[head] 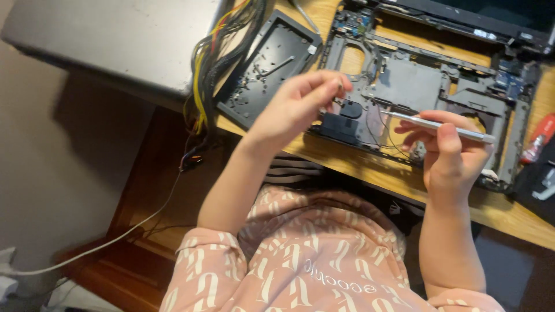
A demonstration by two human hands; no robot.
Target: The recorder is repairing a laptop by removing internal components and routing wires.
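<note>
Counted on the wooden desk [370, 167]: one stripped laptop chassis [416, 86] at upper right of the frame, one black cover panel [269, 63] left of it, one bundle of coloured wires [214, 63] at upper centre-left, one grey metal case [110, 40] in the upper left corner, one red-handled tool [540, 136] at the right edge. Two hands, both raised over the chassis's near edge.

Right hand [451, 153], right of centre: clenched on a slim silver screwdriver [436, 123], thumb pressed across the shaft, fingers curled beneath. Lay almost level through that grip, tip jutting left toward the chassis middle, butt end sticking out to the right. Wrist bent upward, forearm rising from the lower right.

Left hand [300, 104], centre of frame: thumb and fingertips pinched together, just beside a small black part on the chassis. Couldn't tell whether anything sat in that pinch. Forearm angled up from a pink patterned sleeve [219, 271] at bottom.
</note>
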